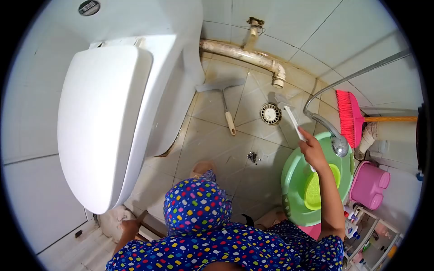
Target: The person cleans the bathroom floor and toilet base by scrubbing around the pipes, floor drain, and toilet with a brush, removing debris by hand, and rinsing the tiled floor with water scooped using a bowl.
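By the basin (pixel 296 194), right fingers (pixel 308 136) wrap a white handle (pixel 294 119); left fingers (pixel 129 225) unclear

Right hand (pixel 313 151) grips a white-handled tool (pixel 294 120) above the bathroom floor (pixel 203 131)
The tool's blurred head points away from the hand, beside the round drain (pixel 271 114); a green basin (pixel 289 180) holding a yellow-green container (pixel 312 195) lies under the hand and forearm, a shower head (pixel 340 147) hangs just right of the hand, a squeegee (pixel 229 123) lies to its left, and the left hand (pixel 130 227) is well apart, near the toilet (pixel 99 126)
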Tool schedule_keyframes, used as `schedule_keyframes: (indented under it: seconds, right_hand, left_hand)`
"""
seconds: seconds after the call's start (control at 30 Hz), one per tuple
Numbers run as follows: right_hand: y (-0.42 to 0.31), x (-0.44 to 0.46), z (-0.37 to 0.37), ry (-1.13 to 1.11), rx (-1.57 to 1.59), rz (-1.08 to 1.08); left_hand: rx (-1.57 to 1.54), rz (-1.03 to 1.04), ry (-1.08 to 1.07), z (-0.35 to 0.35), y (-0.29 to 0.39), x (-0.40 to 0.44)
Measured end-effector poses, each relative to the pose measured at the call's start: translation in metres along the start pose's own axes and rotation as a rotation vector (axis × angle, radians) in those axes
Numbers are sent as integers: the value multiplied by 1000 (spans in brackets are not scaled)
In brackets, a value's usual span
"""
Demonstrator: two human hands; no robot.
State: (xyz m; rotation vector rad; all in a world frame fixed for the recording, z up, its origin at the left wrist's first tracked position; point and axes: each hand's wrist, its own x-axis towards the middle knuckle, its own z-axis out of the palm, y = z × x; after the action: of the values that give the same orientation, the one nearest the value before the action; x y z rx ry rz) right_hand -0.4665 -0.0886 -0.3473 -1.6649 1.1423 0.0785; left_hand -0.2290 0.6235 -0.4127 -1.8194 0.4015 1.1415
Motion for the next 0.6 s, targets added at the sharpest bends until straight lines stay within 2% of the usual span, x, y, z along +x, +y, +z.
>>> schedule_keyframes:
  seconds: [0.07, 0.13, 0.17, 0.2, 0.33, 0.5, 0.57, 0.6]
  right_hand:
    - [7, 23, 3, 38, -206, -113]
    - [-13, 24, 4, -2, -260, -86]
    - [-24, 23, 5, -39, -311, -70]
    - [-31, 22, 7, -60, -419, -119]
    - [-52, 37, 16, -134, -578, -65]
    - [-33, 92, 49, -112, -399, -162]
    - [-36, 101, 66, -203, -161, 136]
    - [-34, 97, 74, -206, -143, 132]
  left_hand:
    - [33, 86, 17, 12, 10, -4]
    - [-11, 118, -6, 6, 28, -20]
    - [-4, 128, -16, -12, 36, -38]
    - [-123, 103, -17, -37, 44, -58]
    - [-237, 165, 17, -73, 76, -88]
    - [-307, 244, 76, -98, 107, -93]
    - [-331, 270, 107, -101, 114, -92]
    - [-340, 284, 125, -102, 116, -90]
